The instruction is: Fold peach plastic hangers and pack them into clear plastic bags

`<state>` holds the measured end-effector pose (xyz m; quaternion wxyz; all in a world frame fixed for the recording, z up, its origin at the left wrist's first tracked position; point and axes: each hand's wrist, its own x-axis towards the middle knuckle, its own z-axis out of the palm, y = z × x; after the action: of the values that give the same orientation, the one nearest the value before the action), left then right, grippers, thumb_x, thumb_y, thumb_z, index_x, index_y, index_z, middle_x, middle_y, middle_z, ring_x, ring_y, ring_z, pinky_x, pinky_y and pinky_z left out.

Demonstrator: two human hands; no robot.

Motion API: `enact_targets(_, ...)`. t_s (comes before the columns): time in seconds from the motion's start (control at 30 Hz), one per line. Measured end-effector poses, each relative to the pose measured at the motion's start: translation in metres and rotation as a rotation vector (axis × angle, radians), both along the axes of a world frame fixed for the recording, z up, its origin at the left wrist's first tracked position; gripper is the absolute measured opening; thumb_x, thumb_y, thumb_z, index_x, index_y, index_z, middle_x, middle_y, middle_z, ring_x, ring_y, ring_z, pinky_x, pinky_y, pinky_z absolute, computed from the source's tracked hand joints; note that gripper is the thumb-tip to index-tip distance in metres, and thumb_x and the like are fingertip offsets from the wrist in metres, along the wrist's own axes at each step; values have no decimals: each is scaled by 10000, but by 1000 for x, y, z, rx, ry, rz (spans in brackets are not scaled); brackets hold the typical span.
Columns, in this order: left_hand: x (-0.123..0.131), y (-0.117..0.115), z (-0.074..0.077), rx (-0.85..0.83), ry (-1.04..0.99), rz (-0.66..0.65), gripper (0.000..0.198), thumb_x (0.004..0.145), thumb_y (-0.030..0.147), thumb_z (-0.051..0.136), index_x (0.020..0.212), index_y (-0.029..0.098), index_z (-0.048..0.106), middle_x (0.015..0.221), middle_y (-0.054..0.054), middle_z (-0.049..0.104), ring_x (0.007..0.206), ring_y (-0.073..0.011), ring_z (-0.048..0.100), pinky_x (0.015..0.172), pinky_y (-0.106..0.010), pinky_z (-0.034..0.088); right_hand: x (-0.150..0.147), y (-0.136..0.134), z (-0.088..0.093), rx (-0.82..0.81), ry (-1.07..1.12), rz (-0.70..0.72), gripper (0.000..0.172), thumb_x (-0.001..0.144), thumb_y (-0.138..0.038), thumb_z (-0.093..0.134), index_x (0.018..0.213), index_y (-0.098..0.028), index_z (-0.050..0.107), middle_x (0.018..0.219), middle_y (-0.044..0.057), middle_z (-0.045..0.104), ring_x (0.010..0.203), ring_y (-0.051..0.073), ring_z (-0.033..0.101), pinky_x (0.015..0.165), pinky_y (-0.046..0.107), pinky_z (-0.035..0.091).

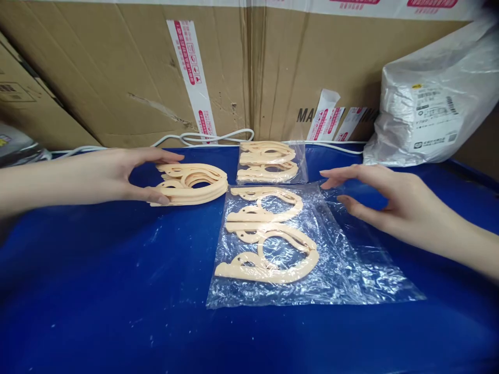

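Note:
Cream plastic folding hangers point(195, 195) lie stacked, without a bag, on the left of the blue table. My left hand point(120, 174) is at their left end, thumb on the near edge and fingers spread along the far side. In the middle lies a clear plastic bag point(343, 275) with cream hangers point(288, 272) flat inside it. Behind it sits a smaller bagged bundle of hangers point(268, 163). Over the table to the right of the bags, my right hand point(385, 200) has its thumb and fingers apart and holds nothing.
Large cardboard boxes point(288, 67) stand along the back of the blue table point(156, 301). A white cable point(218, 137) runs along their base. A white wrapped parcel point(429, 104) with a label stands at the back right. Another wrapped item point(19, 148) shows at the left edge.

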<state>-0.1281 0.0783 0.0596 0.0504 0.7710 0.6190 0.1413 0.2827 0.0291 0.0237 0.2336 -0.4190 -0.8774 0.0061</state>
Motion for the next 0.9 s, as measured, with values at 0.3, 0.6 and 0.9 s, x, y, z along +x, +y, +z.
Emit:
enact_targets(0.3,28,-22,-8,88,-61,-365,687,877,613,597,1412,189,515,1374,-79,602,1145,-270,600,1008,-421,485,-9,-12,1,-142,244,-51,331,939,-383,631,1252,-280,604,1197,26,692,1131,222,630,956,352,486)
enact_targets(0.6,91,-73,-39,182,-132,-634,565,978,438,592,1463,230,391,1467,-81,498,1335,-257,500,1106,-372,449,-30,-29,3,-627,601,-22,382,874,-461,716,1221,-319,641,1007,11,751,841,185,709,676,305,563)
enact_targets(0.9,90,-76,-39,188,-121,-590,693,923,565,642,1472,244,368,1460,-85,504,1303,-278,514,1078,-388,450,-30,-23,-3,-837,807,-37,499,801,-346,805,1253,-309,596,863,5,754,625,121,617,491,227,471)
